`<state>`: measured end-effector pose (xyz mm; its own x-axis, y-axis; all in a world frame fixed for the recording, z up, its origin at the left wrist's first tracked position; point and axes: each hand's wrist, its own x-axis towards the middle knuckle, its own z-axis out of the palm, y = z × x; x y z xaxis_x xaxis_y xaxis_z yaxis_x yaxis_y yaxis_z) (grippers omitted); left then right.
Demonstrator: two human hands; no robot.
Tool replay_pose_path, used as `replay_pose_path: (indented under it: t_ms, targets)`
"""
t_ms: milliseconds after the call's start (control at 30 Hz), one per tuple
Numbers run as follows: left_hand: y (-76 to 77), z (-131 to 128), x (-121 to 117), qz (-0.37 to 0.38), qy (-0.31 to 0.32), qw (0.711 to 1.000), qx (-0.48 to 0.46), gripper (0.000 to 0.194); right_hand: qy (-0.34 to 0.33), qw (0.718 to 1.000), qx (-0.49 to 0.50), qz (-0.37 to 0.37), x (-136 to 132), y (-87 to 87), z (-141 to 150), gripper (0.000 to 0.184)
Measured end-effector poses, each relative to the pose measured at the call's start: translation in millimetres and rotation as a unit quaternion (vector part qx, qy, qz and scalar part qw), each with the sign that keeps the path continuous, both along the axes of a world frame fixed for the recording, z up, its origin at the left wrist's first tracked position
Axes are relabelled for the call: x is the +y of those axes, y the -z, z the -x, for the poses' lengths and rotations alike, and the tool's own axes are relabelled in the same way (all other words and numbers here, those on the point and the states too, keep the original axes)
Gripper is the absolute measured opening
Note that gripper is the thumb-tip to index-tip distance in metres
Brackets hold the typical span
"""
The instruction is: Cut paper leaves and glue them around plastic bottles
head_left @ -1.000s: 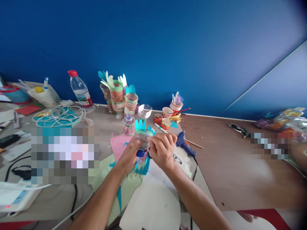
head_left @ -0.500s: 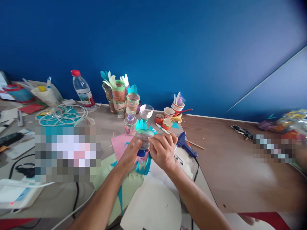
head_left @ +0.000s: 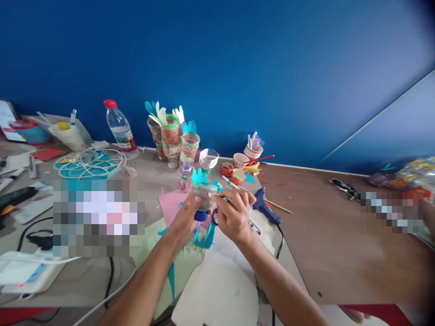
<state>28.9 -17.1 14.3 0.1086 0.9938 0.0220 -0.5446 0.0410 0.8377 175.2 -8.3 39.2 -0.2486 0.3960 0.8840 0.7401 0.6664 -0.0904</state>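
My left hand [head_left: 186,213] is wrapped round a cut clear plastic bottle piece [head_left: 203,192], held cap down, with its blue cap [head_left: 201,216] below the fingers. Turquoise paper petals [head_left: 198,175] show along its upper edge. Against its right side, my right hand [head_left: 234,213] is closed, fingers bent. A thin dark thing shows between those fingers, too little of it to name. A dark ring [head_left: 215,216] appears just below the right hand. Under both hands lie cut turquoise paper [head_left: 205,239], a pink sheet [head_left: 168,203] and a pale green sheet [head_left: 152,249].
Bottle-made cups with paper petals [head_left: 171,136] stand by the wall, near a red-capped bottle [head_left: 123,136]. A blue glue gun [head_left: 264,207] lies right of my hands, with its black cord. Paper cups [head_left: 240,160] stand behind it. A coiled white cable [head_left: 90,164] is on the left.
The view has shifted slightly, so the things on the table sit a little further right. My right-hand fingers have shifted against the bottle piece, and the dark ring shows more clearly.
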Motion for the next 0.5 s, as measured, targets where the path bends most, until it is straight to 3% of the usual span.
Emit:
replay_pose_path:
  t_ms: [100, 233, 367, 500]
  targets:
    - [5.1, 3.4, 2.0, 0.004, -0.016, 1.000, 0.005, 0.045, 0.008, 0.997, 0.078, 0.018, -0.7, 2.0, -1.5, 0.028]
    - [8.9, 11.2, 6.1, 0.018, -0.065, 0.998, -0.007, 0.052, 0.004, 0.987, 0.124, 0.101, 1.4, 7.6, -0.3, 0.023]
    - [3.8, 18.4, 9.9, 0.022, -0.138, 0.989, -0.046, 0.050, -0.016, 0.976, 0.057, 0.208, 7.1, 19.6, 7.2, 0.017]
    - [-1.8, 19.4, 10.4, 0.024, -0.152, 0.986, -0.060, 0.052, -0.052, 0.957, -0.061, 0.277, 11.3, 33.4, 14.7, 0.016]
